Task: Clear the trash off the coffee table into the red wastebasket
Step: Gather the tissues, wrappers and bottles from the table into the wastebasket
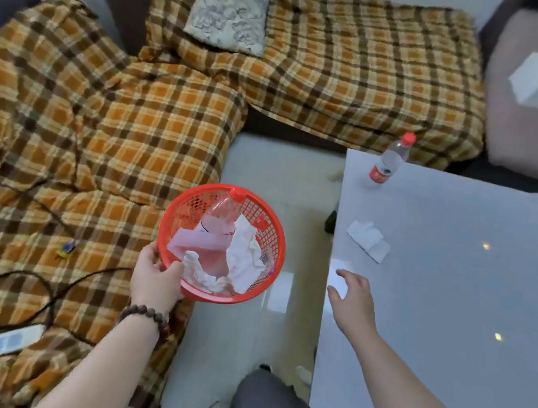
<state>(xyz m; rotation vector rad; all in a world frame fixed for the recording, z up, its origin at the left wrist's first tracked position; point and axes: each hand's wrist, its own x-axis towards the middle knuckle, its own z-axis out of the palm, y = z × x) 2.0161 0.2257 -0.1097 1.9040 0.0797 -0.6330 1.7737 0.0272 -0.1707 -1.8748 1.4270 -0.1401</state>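
The left hand (155, 276) clasps the near rim of the red wastebasket (220, 242), which hangs off the tabletop's left edge and already contains a bottle and crumpled paper. The right hand (353, 297), its grip released, hovers over a white paper scrap (337, 275) at the tabletop (454, 299) left edge. The scrap looks light, soft and flat, so it probably wants a pinch at its edge. Its long axis seems to follow that edge. A crumpled tissue (368, 240) and a standing bottle (390, 162) lie beyond it.

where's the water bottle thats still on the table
In the head view, the water bottle stands upright at the far left corner of the coffee table, beyond the crumpled tissue and close to the plaid-covered sofa.
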